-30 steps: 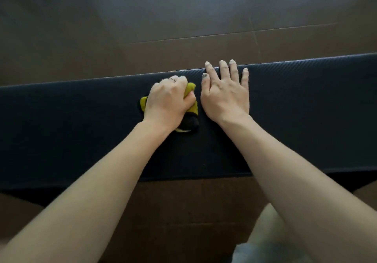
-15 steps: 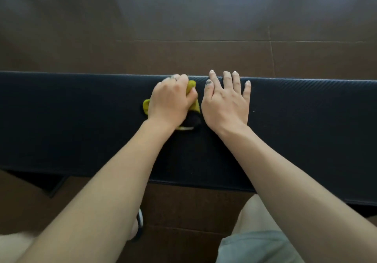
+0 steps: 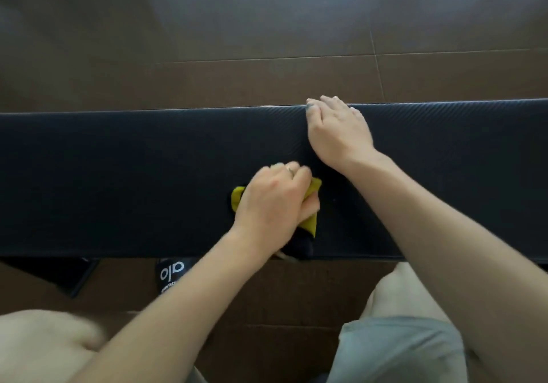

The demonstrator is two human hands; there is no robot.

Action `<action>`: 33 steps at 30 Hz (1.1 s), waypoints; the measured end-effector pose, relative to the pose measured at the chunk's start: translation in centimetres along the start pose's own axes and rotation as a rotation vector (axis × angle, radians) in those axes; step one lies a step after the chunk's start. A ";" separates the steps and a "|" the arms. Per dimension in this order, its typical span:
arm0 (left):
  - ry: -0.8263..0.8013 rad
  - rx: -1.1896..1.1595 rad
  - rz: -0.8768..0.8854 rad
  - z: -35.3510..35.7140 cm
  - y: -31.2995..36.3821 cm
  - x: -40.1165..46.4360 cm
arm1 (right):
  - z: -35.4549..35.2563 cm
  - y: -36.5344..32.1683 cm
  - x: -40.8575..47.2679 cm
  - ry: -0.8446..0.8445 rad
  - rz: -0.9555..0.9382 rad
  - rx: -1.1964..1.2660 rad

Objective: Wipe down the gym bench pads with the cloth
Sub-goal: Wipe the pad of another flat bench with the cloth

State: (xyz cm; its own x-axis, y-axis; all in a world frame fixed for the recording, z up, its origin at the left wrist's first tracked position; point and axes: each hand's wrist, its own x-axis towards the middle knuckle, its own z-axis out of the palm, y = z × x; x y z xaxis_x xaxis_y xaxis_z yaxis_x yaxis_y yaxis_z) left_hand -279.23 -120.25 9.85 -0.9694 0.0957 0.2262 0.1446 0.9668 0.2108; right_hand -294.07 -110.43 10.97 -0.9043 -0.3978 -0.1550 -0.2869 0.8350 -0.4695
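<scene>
A long black bench pad runs across the whole view from left to right. My left hand grips a bunched yellow and black cloth on the pad, near its front edge. Most of the cloth is hidden under that hand; a dark end hangs at the pad's near edge. My right hand rests on the pad farther back, its fingers bent over the far edge.
Dark brown tiled floor lies beyond and below the bench. A black item with white lettering sits on the floor under the pad's front edge. My knees and grey shorts fill the bottom of the view.
My left hand has dragged the cloth from the pad's far edge toward the near edge. My right hand's fingers now hang over the far edge instead of lying flat.
</scene>
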 end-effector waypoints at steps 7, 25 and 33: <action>-0.083 0.099 -0.288 1.4 -2.5 10.3 | -1.1 7.3 -0.4 0.122 0.050 -0.233; -0.065 0.057 -0.174 2.8 0.1 12.4 | -0.3 7.7 -0.2 0.300 -0.009 -0.179; 0.050 -0.012 -0.050 -0.3 4.8 -4.8 | -0.3 7.7 -0.8 0.291 -0.024 -0.181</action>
State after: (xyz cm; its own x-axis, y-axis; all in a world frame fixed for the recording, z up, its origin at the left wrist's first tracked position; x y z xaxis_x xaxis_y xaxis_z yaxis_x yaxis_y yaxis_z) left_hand -273.85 -116.17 10.03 -0.9643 0.0346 0.2626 0.0985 0.9671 0.2344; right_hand -295.64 -103.53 7.76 -0.9415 -0.3147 0.1204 -0.3367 0.8912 -0.3038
